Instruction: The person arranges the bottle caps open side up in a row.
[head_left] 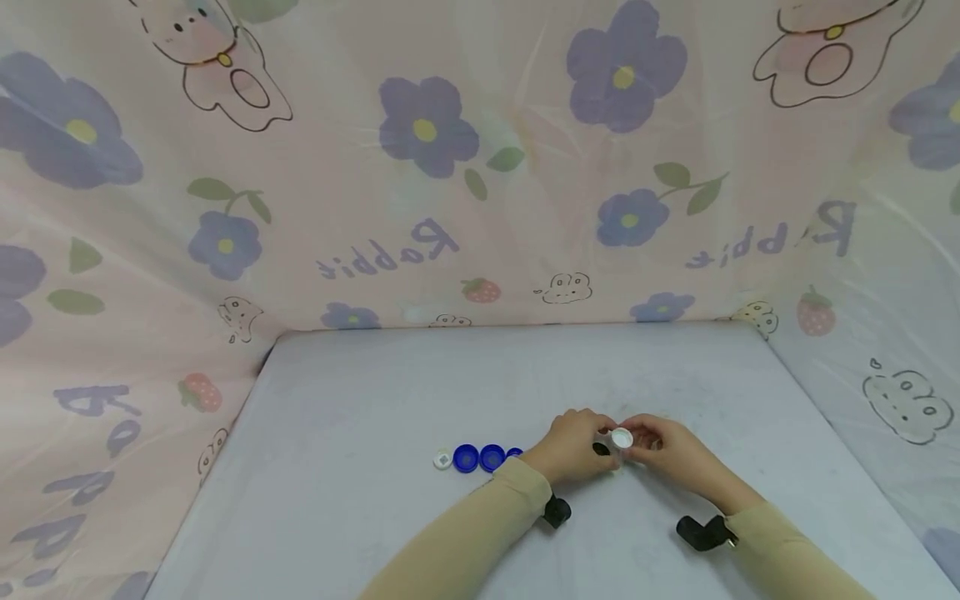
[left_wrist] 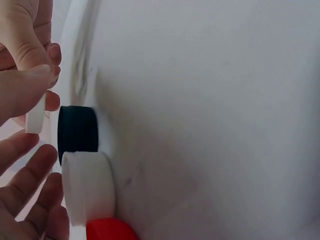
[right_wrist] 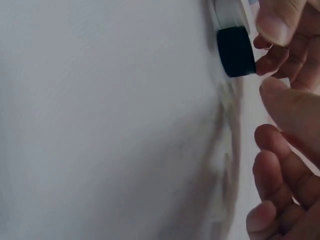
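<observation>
A small white bottle cap [head_left: 622,437] is held up between the two hands, its round face toward the head camera. My left hand [head_left: 573,447] pinches it; the left wrist view shows the cap [left_wrist: 35,118] edge-on between thumb and index finger. The fingertips of my right hand [head_left: 671,454] are bent close to the cap's other side; whether they grip it is unclear. On the table below the hands, a dark cap [left_wrist: 78,128] ends the row. Beside it are a larger white cap [left_wrist: 89,187] and a red cap [left_wrist: 111,230], both hidden in the head view.
The row continues left of my left hand with a small white cap [head_left: 443,459], two blue caps [head_left: 466,458] and a partly covered smaller blue cap [head_left: 514,452]. All lie on the white tabletop [head_left: 352,392]. A patterned curtain [head_left: 525,233] rises behind and at both sides.
</observation>
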